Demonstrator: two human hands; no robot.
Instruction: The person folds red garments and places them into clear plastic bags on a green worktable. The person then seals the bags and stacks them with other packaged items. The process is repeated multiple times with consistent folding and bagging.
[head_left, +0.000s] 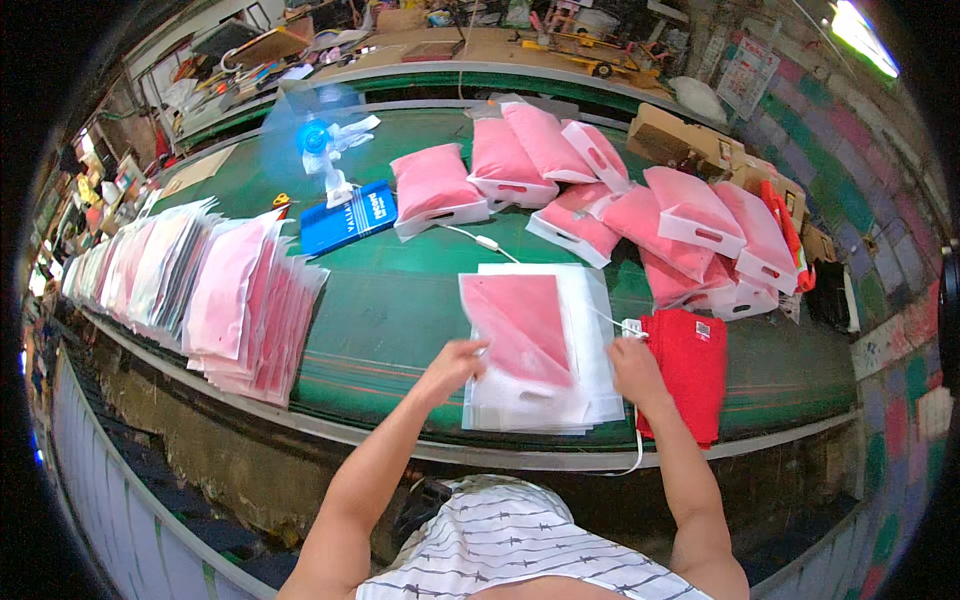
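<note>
A stack of translucent white plastic bags with cut-out handles (595, 300) lies in front of me. On top is a plastic bag with a pink-red sheet or cloth showing through it (525, 315), its film slanting across. My left hand (458, 364) is closed at this bag's left edge, seemingly pinching the film. My right hand (634, 364) has its fingers curled at the stack's right edge, beside a folded red cloth (690, 375) with a small label. Blur and angle hide what those fingers hold, if anything. A white cable with a small white block (631, 327) runs just beyond my right hand.
Filled pink bags (540, 140) are heaped at the back right, before cardboard boxes (690, 140). Rows of flat pink and white bags (235, 300) stand along the left. A blue book (347, 217), orange-handled scissors (281, 203) and a blue fan (313, 137) sit farther back on the green table (370, 330).
</note>
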